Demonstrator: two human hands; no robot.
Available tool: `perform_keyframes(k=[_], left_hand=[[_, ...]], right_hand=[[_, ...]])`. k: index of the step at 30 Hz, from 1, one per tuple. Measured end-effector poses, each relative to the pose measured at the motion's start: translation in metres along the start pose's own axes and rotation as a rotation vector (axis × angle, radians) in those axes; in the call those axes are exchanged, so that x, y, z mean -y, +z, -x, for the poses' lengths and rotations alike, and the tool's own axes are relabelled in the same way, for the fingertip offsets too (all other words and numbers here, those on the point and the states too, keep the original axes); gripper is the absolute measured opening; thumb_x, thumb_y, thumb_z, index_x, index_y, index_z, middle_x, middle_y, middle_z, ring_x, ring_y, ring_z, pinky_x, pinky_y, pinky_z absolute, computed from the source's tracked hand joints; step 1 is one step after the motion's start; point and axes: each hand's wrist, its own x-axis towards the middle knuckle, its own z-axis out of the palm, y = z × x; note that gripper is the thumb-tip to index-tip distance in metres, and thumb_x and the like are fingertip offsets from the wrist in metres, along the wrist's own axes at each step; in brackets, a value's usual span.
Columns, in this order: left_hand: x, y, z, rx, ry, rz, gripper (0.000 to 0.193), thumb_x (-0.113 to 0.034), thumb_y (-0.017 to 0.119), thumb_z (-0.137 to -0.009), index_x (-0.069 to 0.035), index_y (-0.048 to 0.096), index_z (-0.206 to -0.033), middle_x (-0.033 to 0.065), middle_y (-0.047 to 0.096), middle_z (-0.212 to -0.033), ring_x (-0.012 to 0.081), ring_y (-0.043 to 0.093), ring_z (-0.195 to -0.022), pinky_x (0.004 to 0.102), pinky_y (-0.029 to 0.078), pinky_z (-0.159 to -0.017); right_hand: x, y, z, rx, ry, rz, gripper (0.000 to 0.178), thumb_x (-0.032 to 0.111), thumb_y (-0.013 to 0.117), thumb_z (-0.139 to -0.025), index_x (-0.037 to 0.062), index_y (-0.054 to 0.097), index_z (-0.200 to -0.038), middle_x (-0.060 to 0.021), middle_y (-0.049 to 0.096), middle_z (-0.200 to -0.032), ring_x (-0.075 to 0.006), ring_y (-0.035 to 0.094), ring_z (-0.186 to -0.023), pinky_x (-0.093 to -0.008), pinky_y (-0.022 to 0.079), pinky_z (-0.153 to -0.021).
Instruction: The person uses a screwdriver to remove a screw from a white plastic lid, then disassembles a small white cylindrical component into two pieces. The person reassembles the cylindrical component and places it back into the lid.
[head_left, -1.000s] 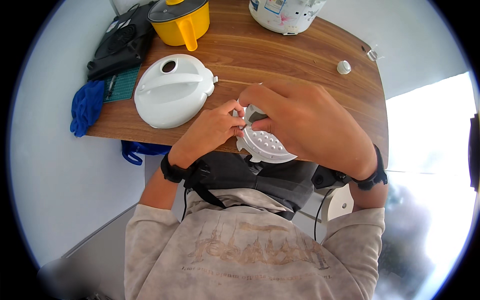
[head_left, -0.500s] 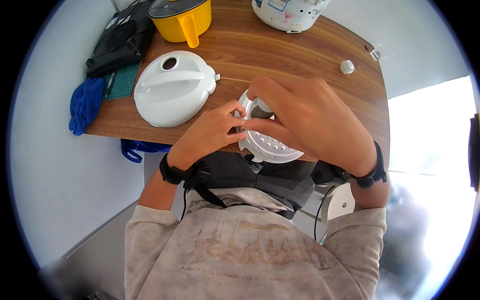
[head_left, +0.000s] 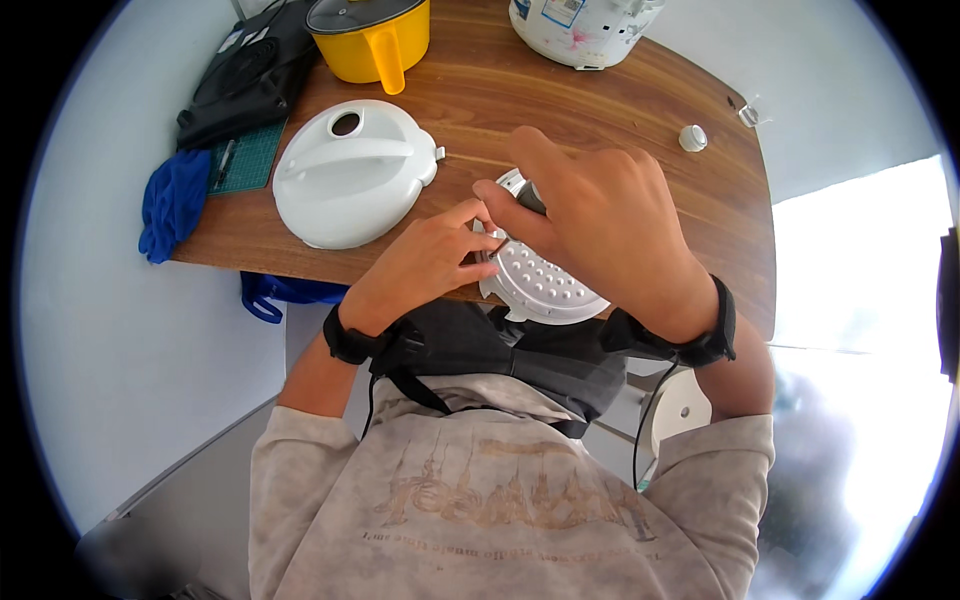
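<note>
On the tabletop (head_left: pixel 480 100), the lid (head_left: pixel 345 190) lies left of the plate (head_left: pixel 540 281) at the near edge, the saucepan (head_left: pixel 355 58) behind the lid, the cooker (head_left: pixel 585 38) right of the saucepan, the cap (head_left: pixel 693 138) near the right edge.

You have a round, silvery-white plate (head_left: pixel 545 287) in front of you, its face studded with raised round bumps and ringed by a smoother rim with small tabs jutting from the outer edge. It lies at the near edge of the table (head_left: pixel 470 95), its lower rim reaching past that edge toward you. Over its far part you have a dark grey piece (head_left: pixel 532 198), mostly hidden, its shape unclear.
</note>
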Motion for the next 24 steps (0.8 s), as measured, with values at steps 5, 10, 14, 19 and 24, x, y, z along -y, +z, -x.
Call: perform_keyframes(k=[5, 10, 14, 19, 24], left_hand=[[0.004, 0.002, 0.001, -0.066, 0.071, 0.041, 0.023, -0.021, 0.074, -0.085, -0.002, 0.074, -0.098, 0.0098, 0.060, -0.114, 0.0271, 0.067, -0.089, 0.0366, 0.055, -0.080], [0.009, 0.007, 0.002, -0.093, 0.063, 0.006, 0.023, -0.021, 0.073, -0.086, -0.002, 0.074, -0.098, 0.0088, 0.060, -0.114, 0.0265, 0.067, -0.089, 0.0365, 0.054, -0.081], [0.008, 0.006, 0.001, -0.041, 0.031, 0.019, 0.022, -0.022, 0.073, -0.086, -0.004, 0.075, -0.099, 0.0073, 0.060, -0.111, 0.0257, 0.067, -0.087, 0.0366, 0.054, -0.080], [0.009, 0.006, -0.001, -0.066, 0.054, 0.119, 0.022, -0.020, 0.076, -0.084, -0.006, 0.075, -0.101, 0.0050, 0.060, -0.108, 0.0249, 0.067, -0.084, 0.0375, 0.054, -0.078], [0.012, 0.005, -0.003, -0.040, 0.058, 0.128, 0.022, -0.020, 0.076, -0.083, -0.006, 0.075, -0.100, 0.0048, 0.061, -0.107, 0.0241, 0.067, -0.083, 0.0365, 0.054, -0.076]], right_hand=[[0.009, -0.018, -0.005, 0.220, -0.014, 0.031, 0.031, 0.036, 0.071, -0.089, 0.0080, 0.060, -0.095, -0.0091, 0.060, -0.072, -0.0289, 0.060, -0.059, -0.0389, 0.047, -0.052], [0.014, -0.029, -0.016, 0.374, -0.075, -0.116, 0.021, 0.022, 0.067, -0.091, 0.0092, 0.060, -0.107, -0.0138, 0.061, -0.104, -0.0311, 0.064, -0.076, -0.0406, 0.051, -0.062], [0.005, -0.035, -0.012, 0.435, -0.179, -0.173, 0.024, 0.010, 0.068, -0.088, 0.0079, 0.060, -0.111, -0.0133, 0.060, -0.102, -0.0330, 0.065, -0.080, -0.0410, 0.052, -0.068], [-0.019, -0.040, -0.009, 0.449, -0.242, -0.147, 0.018, 0.008, 0.068, -0.082, 0.0052, 0.062, -0.098, -0.0103, 0.062, -0.091, -0.0297, 0.064, -0.076, -0.0382, 0.051, -0.065], [-0.021, -0.045, -0.022, 0.511, -0.355, 0.037, 0.006, 0.007, 0.068, -0.076, 0.0047, 0.063, -0.074, -0.0077, 0.059, -0.065, -0.0277, 0.062, -0.065, -0.0348, 0.048, -0.058]])
